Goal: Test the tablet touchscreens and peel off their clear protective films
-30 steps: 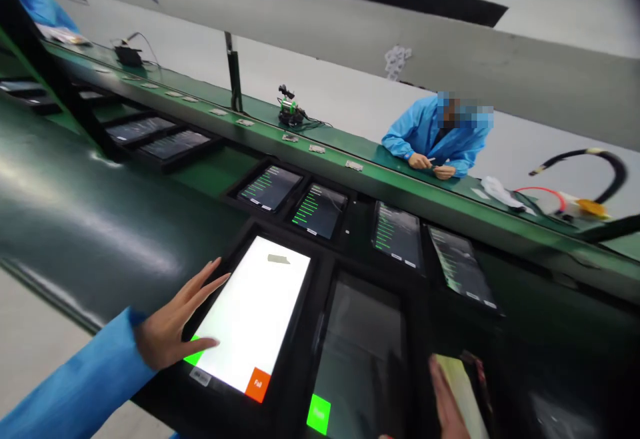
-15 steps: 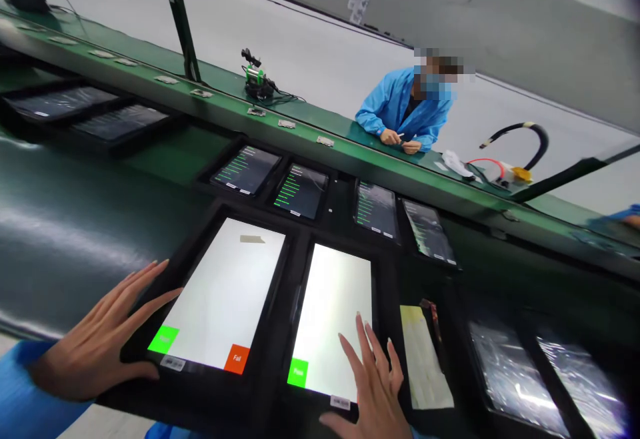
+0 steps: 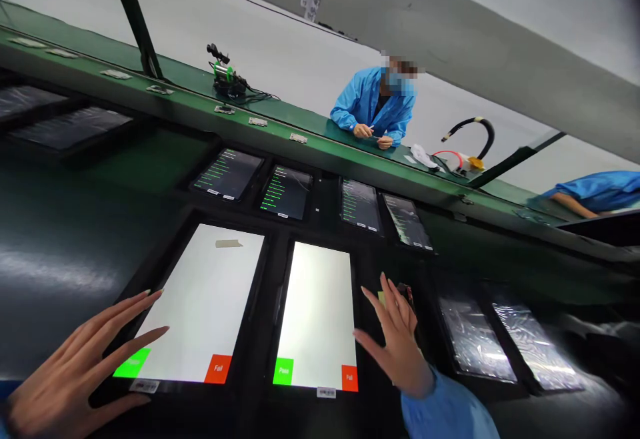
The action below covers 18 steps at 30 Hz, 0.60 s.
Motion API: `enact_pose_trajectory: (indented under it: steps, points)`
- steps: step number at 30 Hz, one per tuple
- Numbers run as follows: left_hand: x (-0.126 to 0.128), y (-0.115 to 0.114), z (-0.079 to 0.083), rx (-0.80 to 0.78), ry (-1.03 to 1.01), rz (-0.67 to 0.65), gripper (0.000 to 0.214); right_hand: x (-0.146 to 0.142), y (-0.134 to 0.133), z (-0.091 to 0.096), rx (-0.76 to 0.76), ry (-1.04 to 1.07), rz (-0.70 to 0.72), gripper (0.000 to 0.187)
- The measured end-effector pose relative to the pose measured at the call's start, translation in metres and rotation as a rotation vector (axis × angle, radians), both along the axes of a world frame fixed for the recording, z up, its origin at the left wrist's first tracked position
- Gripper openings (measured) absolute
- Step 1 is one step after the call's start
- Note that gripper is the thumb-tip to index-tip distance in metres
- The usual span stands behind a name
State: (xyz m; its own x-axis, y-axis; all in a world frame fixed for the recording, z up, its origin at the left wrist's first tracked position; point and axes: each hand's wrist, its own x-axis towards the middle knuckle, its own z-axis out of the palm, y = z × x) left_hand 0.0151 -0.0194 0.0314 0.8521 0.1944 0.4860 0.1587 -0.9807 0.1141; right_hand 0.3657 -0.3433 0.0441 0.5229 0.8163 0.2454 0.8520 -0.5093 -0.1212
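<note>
Two tablets with bright white screens lie side by side on black trays before me. The left tablet [image 3: 205, 305] has a beige strip near its top, a green box at lower left and an orange "Fail" box. My left hand [image 3: 75, 365] is spread over its lower left edge, holding nothing, its fingertips at the screen's side. The right tablet [image 3: 317, 312] shows green "Pass" and orange "Fail" boxes. Just off that tablet's right edge, my right hand [image 3: 397, 339] hovers with fingers apart and holds nothing. It covers most of a pale yellowish strip [image 3: 381, 297].
Behind stand several tablets [image 3: 285, 192] with green text lines. Film-covered tablets [image 3: 477, 332] lie at right, others [image 3: 73, 125] at far left. Small parts [image 3: 299, 138] line a green ledge [image 3: 330, 155]. Across it sits a co-worker in blue [image 3: 375, 102]; another person's sleeve [image 3: 605, 189] shows at right.
My right hand has moved right, off the right tablet's lower corner and over the pale strip, uncovering the "Fail" box. My left hand stays at the left tablet's edge. The view has shifted right.
</note>
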Motion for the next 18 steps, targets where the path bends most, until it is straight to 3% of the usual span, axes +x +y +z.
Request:
enact_pose_trajectory:
  steps: [3, 8, 14, 18]
  points:
    - [0.002, -0.002, 0.006, 0.071, 0.086, -0.048, 0.047, 0.03, 0.018, -0.004, 0.025, 0.174, -0.098, 0.057]
    - [0.004, -0.004, 0.008, 0.058, 0.035, -0.052, 0.038, 0.063, 0.051, -0.021, 0.072, 0.229, -0.167, 0.054]
    - [0.007, -0.012, 0.009, -0.167, -0.099, -0.003, 0.045, 0.076, 0.066, -0.035, 0.161, 0.246, -0.177, 0.058]
    - [0.009, -0.014, 0.013, -0.21, -0.118, 0.052, 0.059, 0.078, 0.066, -0.036, 0.19, 0.257, -0.175, 0.063]
